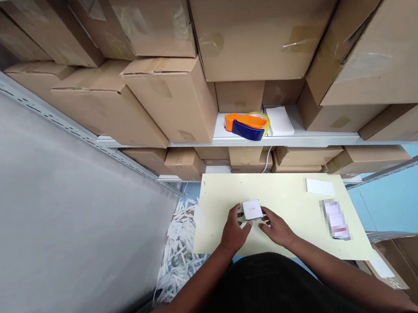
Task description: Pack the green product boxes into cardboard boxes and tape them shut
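A small white box (252, 210) with faint red print on its top is between my two hands, over the near half of the pale yellow table (275, 190). My left hand (236, 231) has its curved fingers at the box's left side, thumb pointing to its near edge. On the opposite side, the fingertips of my right hand (277, 225) meet the box's right edge, with the thumb apart below. Whether the box rests on the tabletop or is slightly raised, I cannot tell.
A white sheet (320, 187) and a blurred phone-like item (336, 219) lie at the table's right. An orange and blue tape dispenser (247, 125) sits on the shelf beside white paper (279, 121), among cardboard boxes (172, 98). Paper strips (180, 253) cover the floor at left.
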A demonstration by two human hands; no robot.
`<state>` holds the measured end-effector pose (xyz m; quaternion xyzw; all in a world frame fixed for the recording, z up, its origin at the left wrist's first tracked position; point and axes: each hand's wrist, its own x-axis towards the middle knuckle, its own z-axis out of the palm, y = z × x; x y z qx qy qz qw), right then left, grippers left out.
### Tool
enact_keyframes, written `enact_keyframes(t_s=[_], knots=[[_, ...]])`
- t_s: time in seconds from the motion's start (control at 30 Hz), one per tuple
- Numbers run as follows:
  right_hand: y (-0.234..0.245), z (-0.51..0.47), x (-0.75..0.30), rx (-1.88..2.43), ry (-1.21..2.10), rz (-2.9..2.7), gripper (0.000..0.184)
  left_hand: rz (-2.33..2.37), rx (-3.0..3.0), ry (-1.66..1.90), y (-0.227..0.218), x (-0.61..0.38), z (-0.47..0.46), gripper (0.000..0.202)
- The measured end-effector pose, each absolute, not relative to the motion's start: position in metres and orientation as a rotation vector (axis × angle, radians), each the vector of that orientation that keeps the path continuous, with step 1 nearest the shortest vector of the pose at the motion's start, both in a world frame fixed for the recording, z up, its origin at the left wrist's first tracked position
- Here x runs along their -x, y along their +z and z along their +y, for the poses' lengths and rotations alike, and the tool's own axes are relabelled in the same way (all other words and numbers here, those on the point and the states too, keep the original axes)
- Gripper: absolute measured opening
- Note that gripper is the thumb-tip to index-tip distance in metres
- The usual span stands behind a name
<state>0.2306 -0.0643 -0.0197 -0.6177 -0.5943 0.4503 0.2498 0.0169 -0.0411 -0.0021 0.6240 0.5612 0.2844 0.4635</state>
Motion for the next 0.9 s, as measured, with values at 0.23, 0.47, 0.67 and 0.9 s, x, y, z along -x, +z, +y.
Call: enact_keyframes(t_s=[0.23, 0.47, 0.67, 0.9], knots=[[-0.036, -0.054, -0.224, 1.752, 1.376, -1.660, 0.073, 1.276, -1.216, 0.615, -0.013, -0.021, -0.032, 0.076], [-0.036, 0.000, -0.186, 1.706, 1.458, -1.645, 0.082, 1.387, -1.202, 0.680, -0.014, 0.005, 0.014, 0.075], [-0.036, 0.061, -0.137, 1.750, 1.463, -1.629, 0.084, 1.470, -1.267, 0.710, -0.013, 0.044, 0.070, 0.068], [-0.030, 0.099, -0.101, 1.833, 1.445, -1.635, 0.082, 1.400, -1.334, 0.802, -0.018, 0.071, 0.102, 0.074]])
